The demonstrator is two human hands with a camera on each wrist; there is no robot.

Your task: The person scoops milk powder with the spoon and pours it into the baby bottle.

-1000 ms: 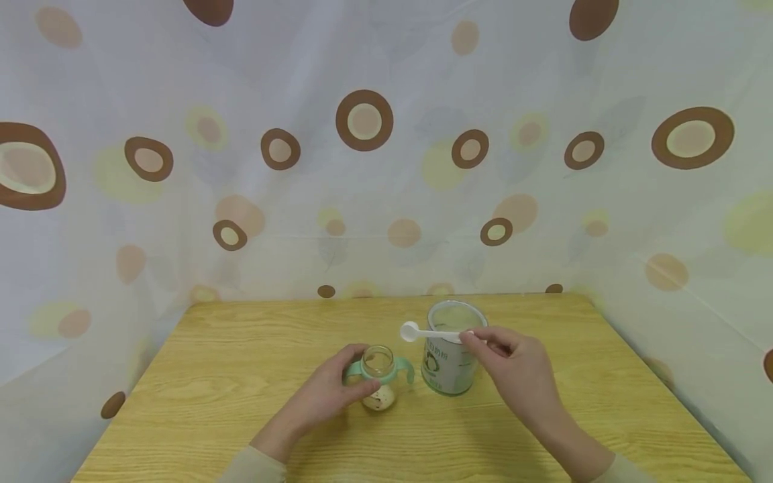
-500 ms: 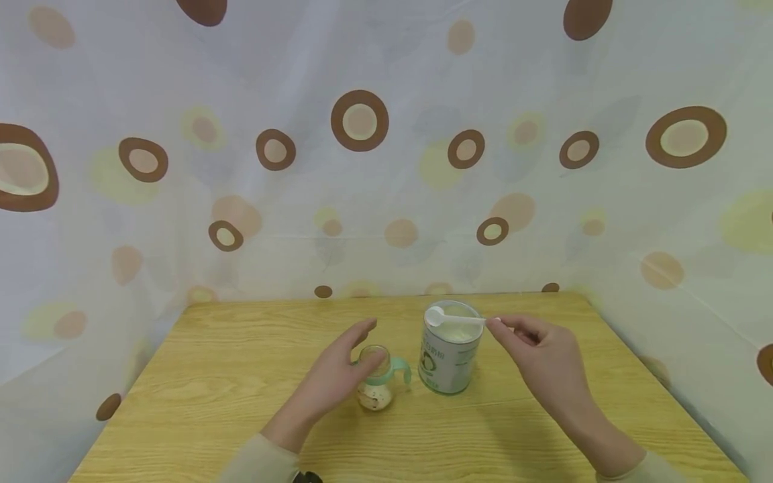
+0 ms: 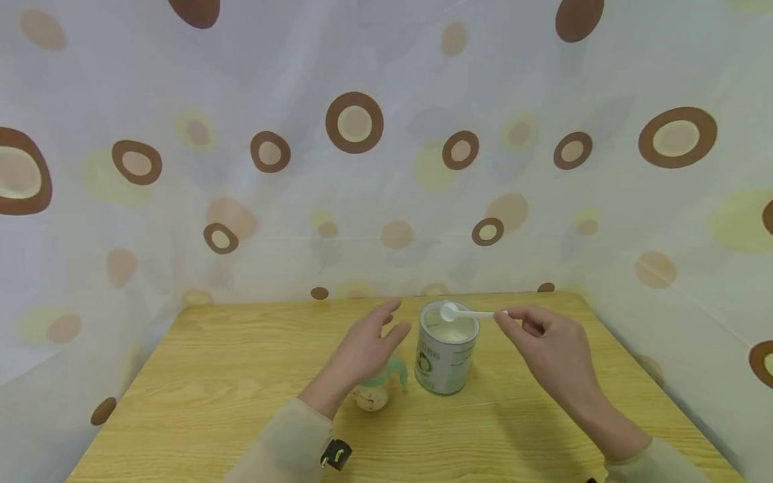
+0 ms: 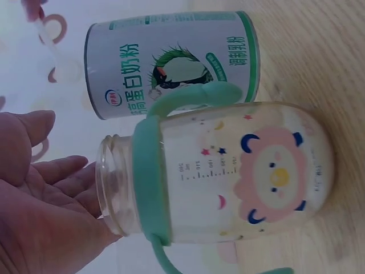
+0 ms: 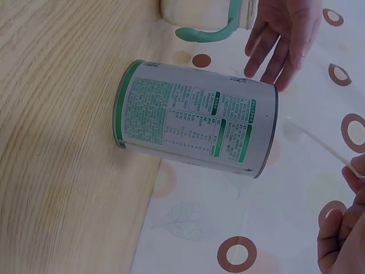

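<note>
A pale yellow tabletop (image 3: 241, 362) with a wood-grain surface spreads across the lower part of the head view. Just behind its far edge, and along both sides, hangs a whitish, lightly creased sheet (image 3: 386, 60). Printed on it are brown-rimmed ovals (image 3: 354, 123) with pale centres, solid brown ovals (image 3: 578, 17), soft peach spots (image 3: 396, 235), faint yellow blotches (image 3: 117, 184) and a pale grey leaf (image 5: 185, 222).

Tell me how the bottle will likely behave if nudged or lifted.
The bottle is probably stiff, since its clear wall holds a smooth, even shape. Its rounded lower edge suggests a firm nudge could tip it. The green handles would likely make lifting less slippery than the smooth body.
</note>
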